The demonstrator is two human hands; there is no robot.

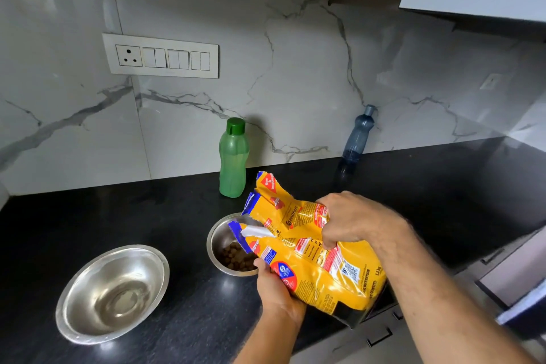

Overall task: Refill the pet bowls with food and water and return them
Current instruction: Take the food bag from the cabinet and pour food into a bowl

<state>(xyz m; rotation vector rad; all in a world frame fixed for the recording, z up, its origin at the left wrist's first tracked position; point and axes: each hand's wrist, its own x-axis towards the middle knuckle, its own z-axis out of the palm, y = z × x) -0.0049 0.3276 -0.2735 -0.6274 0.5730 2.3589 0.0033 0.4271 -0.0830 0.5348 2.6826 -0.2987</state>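
Observation:
A yellow pet food bag (313,260) is tilted on its side with its torn mouth over a small steel bowl (217,241). Brown kibble (236,258) lies in that bowl. My left hand (276,289) grips the bag from below near its mouth. My right hand (351,219) clutches the bag's upper side. A larger steel bowl (112,294) sits to the left on the black counter (177,216); it looks bare inside.
A green bottle (233,158) with a dark green cap stands behind the small bowl. A dark blue bottle (357,134) stands by the marble wall further right. A switch panel (161,55) is on the wall. Drawers (381,334) run below the counter edge.

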